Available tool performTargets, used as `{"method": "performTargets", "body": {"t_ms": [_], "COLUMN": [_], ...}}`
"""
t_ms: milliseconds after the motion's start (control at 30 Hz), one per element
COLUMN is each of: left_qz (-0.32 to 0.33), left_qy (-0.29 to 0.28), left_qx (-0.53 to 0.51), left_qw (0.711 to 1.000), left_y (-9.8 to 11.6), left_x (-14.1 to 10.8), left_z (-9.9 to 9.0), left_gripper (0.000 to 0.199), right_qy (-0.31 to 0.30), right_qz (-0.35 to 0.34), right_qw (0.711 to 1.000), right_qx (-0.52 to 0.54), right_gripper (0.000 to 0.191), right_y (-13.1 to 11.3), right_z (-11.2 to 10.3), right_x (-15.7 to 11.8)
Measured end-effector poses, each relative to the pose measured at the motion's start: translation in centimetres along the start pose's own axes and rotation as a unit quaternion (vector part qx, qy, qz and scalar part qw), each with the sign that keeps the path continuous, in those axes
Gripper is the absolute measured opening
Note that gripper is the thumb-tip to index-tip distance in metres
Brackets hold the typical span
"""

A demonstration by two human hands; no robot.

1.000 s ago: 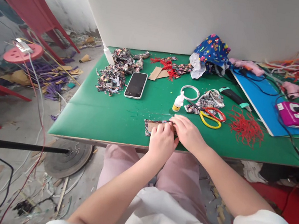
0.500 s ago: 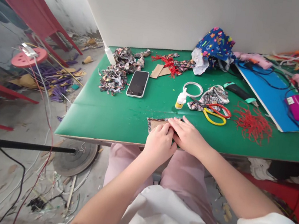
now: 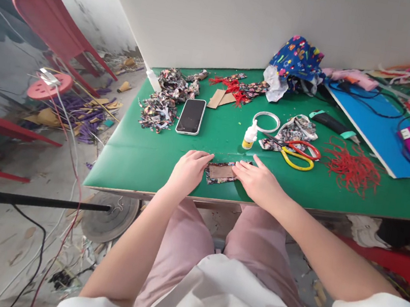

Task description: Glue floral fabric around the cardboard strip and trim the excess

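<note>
A small rectangle of brown cardboard (image 3: 222, 172) with dark flowered cloth folded over its edges lies near the front edge of the green table. At its left end is my left hand (image 3: 188, 172), fingers together and bent, the tips at the cloth border. My right hand (image 3: 260, 182) grips the other end, its fingertips on the cardboard and one finger stretched out past the far edge. That right end is partly hidden by the fingers. Just beyond stands a small white glue bottle (image 3: 250, 135) with a yellow label.
Scissors (image 3: 297, 154) with red and yellow handles lie by a flowered cloth scrap (image 3: 299, 129) and a white ring (image 3: 266, 122). Red threads (image 3: 353, 168), a box cutter (image 3: 332, 124) and a blue board (image 3: 363, 123) are rightward. Leftward are a phone (image 3: 191, 116) and cloth scraps (image 3: 159, 111).
My left hand has moved left, off the middle of the cardboard piece to its left end, uncovering more of it. My right hand stays at the right end. The view has shifted slightly.
</note>
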State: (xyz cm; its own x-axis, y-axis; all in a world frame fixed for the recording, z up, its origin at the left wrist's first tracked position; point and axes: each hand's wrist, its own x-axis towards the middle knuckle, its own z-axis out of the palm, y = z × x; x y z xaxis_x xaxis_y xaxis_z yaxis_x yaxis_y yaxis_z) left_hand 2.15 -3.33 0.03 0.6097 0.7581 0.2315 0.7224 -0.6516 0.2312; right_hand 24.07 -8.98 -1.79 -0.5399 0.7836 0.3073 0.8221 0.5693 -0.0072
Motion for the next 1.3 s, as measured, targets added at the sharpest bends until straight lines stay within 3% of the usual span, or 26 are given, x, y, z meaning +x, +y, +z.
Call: {"method": "performTargets", "body": {"t_ms": [300, 700, 1000, 1167, 1300], "left_qz": [0.020, 0.057, 0.007, -0.028, 0.021], "left_qy": [0.007, 0.020, 0.029, 0.058, 0.057], "left_qx": [0.071, 0.106, 0.082, 0.042, 0.006], "left_qw": [0.997, 0.993, 0.996, 0.997, 0.998], "left_y": [0.0, 0.2, 1.2, 2.0, 3.0], "left_x": [-0.6, -1.3, -1.8, -0.6, 1.1], "left_z": [0.7, 0.5, 0.0, -1.2, -0.6], "left_gripper": [0.030, 0.024, 0.025, 0.026, 0.031], "right_qy": [-0.020, -0.048, -0.060, -0.056, -0.060], "right_qz": [0.027, 0.031, 0.022, 0.024, 0.027], "right_qw": [0.999, 0.998, 0.997, 0.997, 0.996], "right_qx": [0.042, -0.006, -0.046, -0.053, -0.052], "right_gripper": [0.041, 0.042, 0.041, 0.041, 0.040], "right_y": [-0.5, -0.9, -1.3, -1.5, -1.6], "right_z": [-1.2, -1.0, -0.7, -0.8, -0.8], "right_x": [0.1, 0.4, 0.6, 0.7, 0.6]}}
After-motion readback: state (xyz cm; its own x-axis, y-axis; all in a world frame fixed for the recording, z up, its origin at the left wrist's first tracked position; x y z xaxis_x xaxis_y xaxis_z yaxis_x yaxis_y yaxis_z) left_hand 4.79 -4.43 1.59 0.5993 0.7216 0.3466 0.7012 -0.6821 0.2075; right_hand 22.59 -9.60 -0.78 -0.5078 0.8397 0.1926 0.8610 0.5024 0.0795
